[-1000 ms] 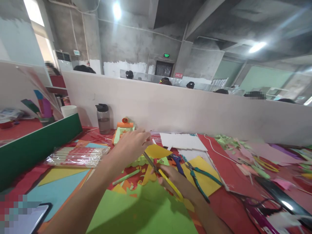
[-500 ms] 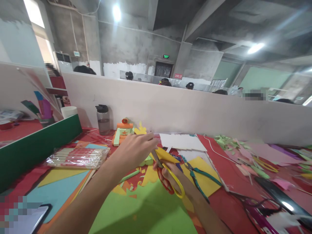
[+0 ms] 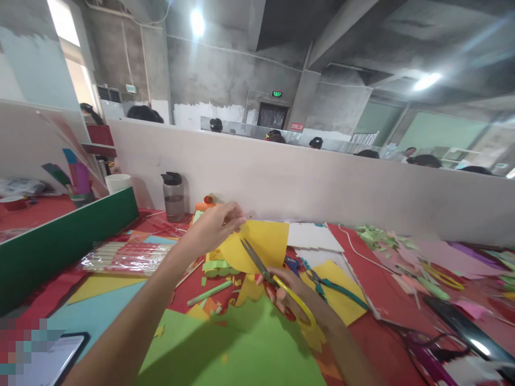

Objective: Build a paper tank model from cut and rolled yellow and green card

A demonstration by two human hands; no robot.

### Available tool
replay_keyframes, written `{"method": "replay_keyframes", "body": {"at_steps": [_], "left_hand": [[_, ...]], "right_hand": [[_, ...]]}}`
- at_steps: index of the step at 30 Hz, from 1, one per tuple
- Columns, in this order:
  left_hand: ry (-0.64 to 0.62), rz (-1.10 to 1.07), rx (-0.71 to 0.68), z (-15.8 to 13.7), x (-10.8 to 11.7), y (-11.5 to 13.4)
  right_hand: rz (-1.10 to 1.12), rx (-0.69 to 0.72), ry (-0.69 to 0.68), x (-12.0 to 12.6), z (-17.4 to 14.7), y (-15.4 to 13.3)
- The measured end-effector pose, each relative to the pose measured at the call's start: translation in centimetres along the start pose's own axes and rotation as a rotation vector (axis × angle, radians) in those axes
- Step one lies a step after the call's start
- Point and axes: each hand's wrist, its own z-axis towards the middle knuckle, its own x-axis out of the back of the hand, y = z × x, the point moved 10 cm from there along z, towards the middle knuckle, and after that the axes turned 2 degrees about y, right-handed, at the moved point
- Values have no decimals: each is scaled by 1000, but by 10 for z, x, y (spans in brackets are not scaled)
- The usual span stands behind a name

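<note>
A yellow sheet of paper (image 3: 270, 240) with a rounded lower left edge is pinched at its upper left by my left hand (image 3: 219, 224), thumb and fingers pressed together. Scissors (image 3: 302, 306) with a red and a yellow handle loop sit in my right hand (image 3: 286, 284), fingers through the loops. Their blades, slightly parted, point up and left across the face of the yellow sheet. Below both hands lies a large light green sheet (image 3: 225, 348). A green paper roll (image 3: 210, 292) and small orange, yellow and green scraps are scattered just beyond it.
Teal-handled pliers (image 3: 341, 292) rest on yellow paper at the right. Packed sticks (image 3: 129, 258) lie at the left, near a phone (image 3: 66, 359). A water bottle (image 3: 174, 197) stands by the white partition (image 3: 306, 182). A green divider (image 3: 68, 230) edges the left side.
The yellow sheet has turned, so its broad face now shows. My left hand has shifted left and up, apart from the scissors. My right hand and the scissors have moved slightly right.
</note>
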Motion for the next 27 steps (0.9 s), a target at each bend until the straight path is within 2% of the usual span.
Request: {"method": "replay_keyframes", "body": {"at_steps": [8, 13, 24, 27], "left_hand": [[11, -290, 54, 8, -17, -19], [-4, -388, 60, 11, -30, -26], [-43, -343, 41, 9, -43, -22], [-38, -296, 32, 9, -43, -21]], "right_hand": [[29, 73, 47, -8, -9, -33], [18, 105, 64, -8, -7, -36], [16, 90, 194, -8, -2, -34], [-9, 75, 269, -7, -6, -39]]}}
